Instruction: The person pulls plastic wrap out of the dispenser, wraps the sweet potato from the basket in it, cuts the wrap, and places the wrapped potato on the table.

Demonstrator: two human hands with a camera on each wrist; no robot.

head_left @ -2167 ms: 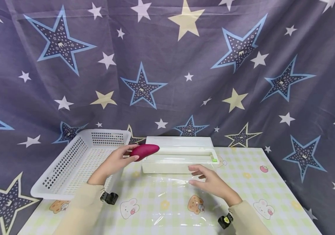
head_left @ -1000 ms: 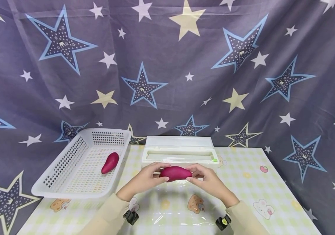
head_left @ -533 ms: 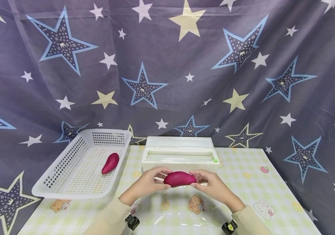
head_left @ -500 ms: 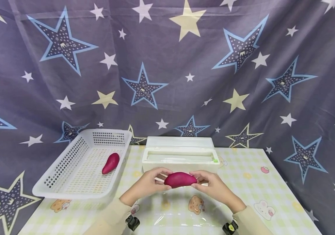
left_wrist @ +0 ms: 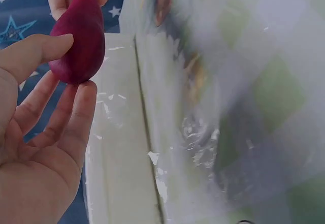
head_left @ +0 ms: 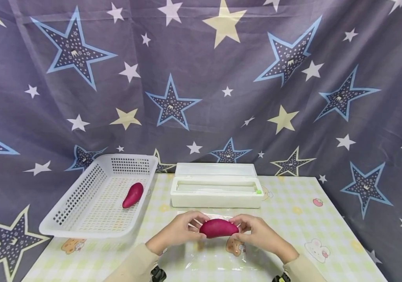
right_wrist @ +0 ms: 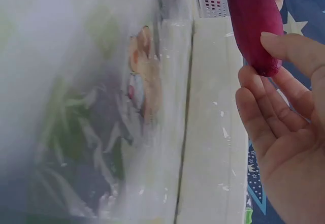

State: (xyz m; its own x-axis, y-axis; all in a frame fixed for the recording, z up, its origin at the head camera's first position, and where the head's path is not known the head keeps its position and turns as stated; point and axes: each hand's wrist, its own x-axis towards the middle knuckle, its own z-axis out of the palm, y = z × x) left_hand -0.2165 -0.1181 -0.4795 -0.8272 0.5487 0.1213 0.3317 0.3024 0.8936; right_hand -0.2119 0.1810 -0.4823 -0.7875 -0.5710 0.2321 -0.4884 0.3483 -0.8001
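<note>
Since the earlier frame, the magenta sweet potato (head_left: 219, 228) has come towards 6 o'clock with both hands around it, so that the white box (head_left: 216, 201) now shows its whole front wall. Taking 12 o'clock as the far edge of the bench (head_left: 303, 231) on my head feed, I read the sweet potato as just on the 6 o'clock side of that box, seemingly held above the bench. Its long axis runs from 9 to 3, roughly parallel to the box. Neither side is nearer: the left grip (head_left: 183, 229) pinches the 9 o'clock end between thumb and fingers, and the right grip (head_left: 255, 231) pinches the 3 o'clock end likewise. On the wrist feeds I see each thumb lying on the skin, and glossy clear film (right_wrist: 101, 168) spread behind the hands; whether it touches the sweet potato I cannot tell. Towards 10 o'clock, well apart from both grips, the white basket (head_left: 81, 234) holds a second sweet potato (head_left: 133, 195), its long axis running roughly from 1 to 7.
</note>
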